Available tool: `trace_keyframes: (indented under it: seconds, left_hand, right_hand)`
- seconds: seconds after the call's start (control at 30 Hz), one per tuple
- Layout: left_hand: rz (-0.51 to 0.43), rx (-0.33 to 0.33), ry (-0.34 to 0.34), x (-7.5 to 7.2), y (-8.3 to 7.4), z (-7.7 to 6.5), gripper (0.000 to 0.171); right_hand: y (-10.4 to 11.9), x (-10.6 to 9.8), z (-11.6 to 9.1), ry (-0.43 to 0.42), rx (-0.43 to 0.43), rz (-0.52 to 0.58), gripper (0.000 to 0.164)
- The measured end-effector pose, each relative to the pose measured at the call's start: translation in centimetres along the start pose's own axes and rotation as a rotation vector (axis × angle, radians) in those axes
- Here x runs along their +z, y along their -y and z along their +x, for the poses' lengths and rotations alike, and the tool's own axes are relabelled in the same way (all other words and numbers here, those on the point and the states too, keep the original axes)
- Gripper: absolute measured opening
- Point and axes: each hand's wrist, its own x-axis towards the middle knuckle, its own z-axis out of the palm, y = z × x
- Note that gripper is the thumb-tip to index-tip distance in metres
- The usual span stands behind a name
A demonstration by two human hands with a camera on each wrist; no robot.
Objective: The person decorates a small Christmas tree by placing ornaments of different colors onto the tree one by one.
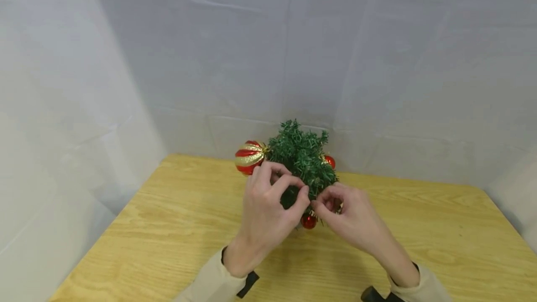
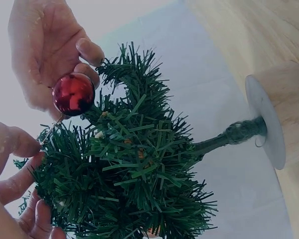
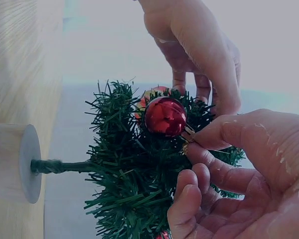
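A small artificial Christmas tree (image 1: 299,153) stands on a round wooden base (image 3: 7,162). At its near side hangs a shiny red bauble (image 1: 308,221) with a gold cap. My right hand (image 1: 356,216) pinches the bauble at its cap between thumb and forefinger. Close beside it, my left hand (image 1: 268,204) has thumb and forefinger together on the thin gold cord (image 2: 51,133) that runs from the bauble, at the branch tips. Its other fingers curl near the needles in the left wrist view.
A larger red-and-gold striped bauble (image 1: 250,156) hangs at the tree's left. Another red bauble (image 1: 330,161) shows on its right side. The wooden table (image 1: 176,227) runs back to a pale sheet (image 1: 235,59) behind the tree.
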Motion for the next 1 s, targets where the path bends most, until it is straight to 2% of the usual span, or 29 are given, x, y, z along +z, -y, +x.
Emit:
trace_keyframes:
  seconds: [0.2,0.43,0.57,0.8,1.0]
  left_hand:
    - [-0.009,-0.003,0.014,-0.20,-0.01,-0.24,0.004]
    - [-0.038,0.006,0.007,-0.65,0.20,-0.52,0.005]
    - [-0.043,0.001,0.019,-0.82,0.31,-0.66,0.004]
    - [-0.046,0.017,0.008,-0.79,0.41,-0.80,0.005]
    - [-0.057,0.024,0.018,-0.98,0.59,-0.89,0.004]
  right_hand:
    - [-0.22,0.09,-0.09,-0.016,-0.012,-0.013,0.014]
    - [-0.40,-0.30,-0.30,-0.014,0.032,-0.015,0.012]
    - [-0.51,-0.57,-0.34,-0.043,0.044,-0.043,0.012]
    - [-0.43,-0.50,-0.37,-0.047,0.005,-0.094,0.013]
    - [-0.39,-0.38,-0.33,-0.052,-0.012,-0.094,0.011]
